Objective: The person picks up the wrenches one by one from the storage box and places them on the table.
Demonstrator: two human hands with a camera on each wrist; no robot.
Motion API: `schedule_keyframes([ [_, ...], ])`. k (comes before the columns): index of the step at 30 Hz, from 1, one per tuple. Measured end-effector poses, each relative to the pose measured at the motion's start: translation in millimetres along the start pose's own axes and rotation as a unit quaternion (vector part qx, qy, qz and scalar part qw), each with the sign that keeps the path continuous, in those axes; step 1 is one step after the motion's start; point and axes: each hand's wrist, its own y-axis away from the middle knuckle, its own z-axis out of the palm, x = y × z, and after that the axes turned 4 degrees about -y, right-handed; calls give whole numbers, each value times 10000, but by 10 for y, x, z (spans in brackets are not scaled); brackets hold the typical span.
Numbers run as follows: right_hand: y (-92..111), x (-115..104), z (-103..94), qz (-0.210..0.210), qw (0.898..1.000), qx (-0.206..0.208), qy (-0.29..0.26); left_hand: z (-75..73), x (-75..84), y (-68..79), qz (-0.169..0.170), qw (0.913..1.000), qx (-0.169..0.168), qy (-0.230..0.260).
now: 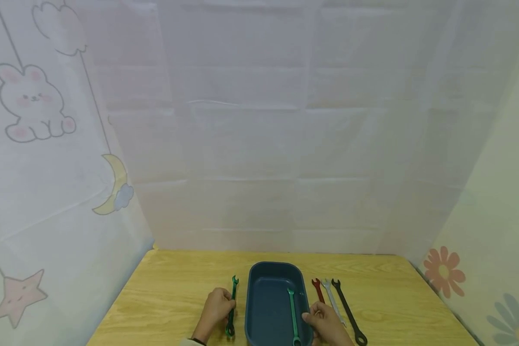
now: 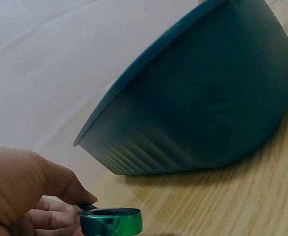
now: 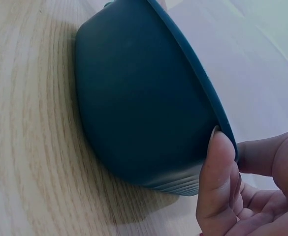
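My left hand [image 1: 216, 307] pinches a green combination wrench [image 1: 234, 288] just left of the dark blue plastic bin [image 1: 249, 307]. In the left wrist view, the wrench's shiny ring end [image 2: 112, 222] sticks out beyond the thumb of the left hand [image 2: 30, 191], low beside the bin wall [image 2: 198, 93]. My right hand [image 1: 328, 324] holds the bin's right rim. The right wrist view shows the right hand [image 3: 252, 187] with thumb and finger on either side of that rim [image 3: 203, 78]. Inside the bin, along its right side, lies another green wrench [image 1: 293, 315].
Right of the bin, a red wrench [image 1: 317, 289], a silver wrench [image 1: 334, 300] and a longer black wrench [image 1: 349, 312] lie side by side, the red one partly behind my right hand. The wood-grain table [image 1: 177, 274] meets a pale sheet [image 1: 251, 168] at the back.
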Motion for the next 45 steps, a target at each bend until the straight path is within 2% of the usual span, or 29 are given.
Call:
schedule_keyframes([
  [8,13,6,4,-47,10000,4,-61,42,-51,-4,69,9997,29,-249],
  [18,-4,54,-12,48,9998,-1,-212,70,-81,11,178,9996,-53,-223],
  [25,-13,58,-5,-44,9999,104,7,82,-51,19,229,9992,39,-340],
  [28,-19,62,4,-54,9997,189,127,87,-46,19,177,9987,91,-471],
  [38,-20,67,-17,50,9999,110,-58,75,5,45,137,9953,315,-908],
  [45,-7,61,-14,16,9995,7,-326,101,-3,9,23,9868,613,-1498],
])
